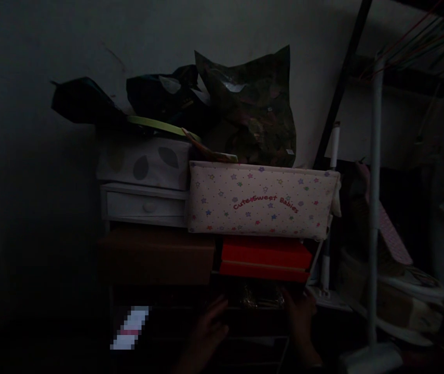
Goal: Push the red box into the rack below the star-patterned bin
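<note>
The scene is very dim. My left hand (208, 330) and my right hand (301, 319) reach into a dark shelf space under a red box (265, 258). Between them lies something faintly glittery (258, 297); each hand sits at one side of it, and the dark hides whether they grip it. Above the red box rests a cream star-patterned case (263, 200) printed "Cute & Sweet Babies". A brown box (157, 254) stands left of the red one.
A white drawer unit (144, 205) and a leaf-print box (144, 161) stack at the left, with dark bags (251, 109) piled on top against the wall. A white pole (373, 208) and stacked bowls (408, 301) stand at the right.
</note>
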`<state>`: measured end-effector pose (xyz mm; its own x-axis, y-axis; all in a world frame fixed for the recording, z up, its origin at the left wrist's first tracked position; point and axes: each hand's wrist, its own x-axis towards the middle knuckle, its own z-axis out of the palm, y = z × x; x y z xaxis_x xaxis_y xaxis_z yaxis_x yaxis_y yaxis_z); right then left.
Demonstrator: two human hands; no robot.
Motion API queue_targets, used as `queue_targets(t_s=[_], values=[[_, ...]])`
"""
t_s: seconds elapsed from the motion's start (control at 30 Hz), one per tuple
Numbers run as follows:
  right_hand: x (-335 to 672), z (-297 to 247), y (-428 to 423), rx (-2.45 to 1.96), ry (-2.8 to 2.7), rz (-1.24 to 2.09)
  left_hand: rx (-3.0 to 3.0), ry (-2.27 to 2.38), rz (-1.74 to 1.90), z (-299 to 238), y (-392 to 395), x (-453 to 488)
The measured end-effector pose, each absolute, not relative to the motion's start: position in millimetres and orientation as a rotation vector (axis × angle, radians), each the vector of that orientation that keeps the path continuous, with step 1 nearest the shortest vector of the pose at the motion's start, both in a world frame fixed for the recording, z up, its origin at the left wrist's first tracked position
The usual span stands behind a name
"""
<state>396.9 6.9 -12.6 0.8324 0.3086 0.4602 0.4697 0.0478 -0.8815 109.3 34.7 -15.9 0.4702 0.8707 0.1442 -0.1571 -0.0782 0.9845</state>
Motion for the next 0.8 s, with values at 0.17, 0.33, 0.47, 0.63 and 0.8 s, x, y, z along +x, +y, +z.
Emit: queue_targets(t_s=[0.17, 0.33, 0.47, 0.63, 0.8], values=[[332.8, -50.9, 24.1, -1.483, -1.059, 0.076, 1.136, 1.033, 1.123, -56.6, 46.6, 88.1], [263.3, -69.0, 61.5, -1.410, -1.365, 0.238, 0.889, 1.169, 1.271, -73.4, 64.3, 77.1], [230.6, -79.3, 86.4, -1.394, -1.488, 0.324, 0.795, 1.072, 1.183, -77.6, 79.0, 85.3], [220.3, -97.9, 96.6, -1.402, -1.549, 0.353, 0.782, 0.953, 1.031, -78.4, 93.4, 92.7], [219.1, -94.5, 94.3, -1.314, -1.478, 0.470, 0.936, 0.808, 1.059, -75.1, 95.0, 92.8]])
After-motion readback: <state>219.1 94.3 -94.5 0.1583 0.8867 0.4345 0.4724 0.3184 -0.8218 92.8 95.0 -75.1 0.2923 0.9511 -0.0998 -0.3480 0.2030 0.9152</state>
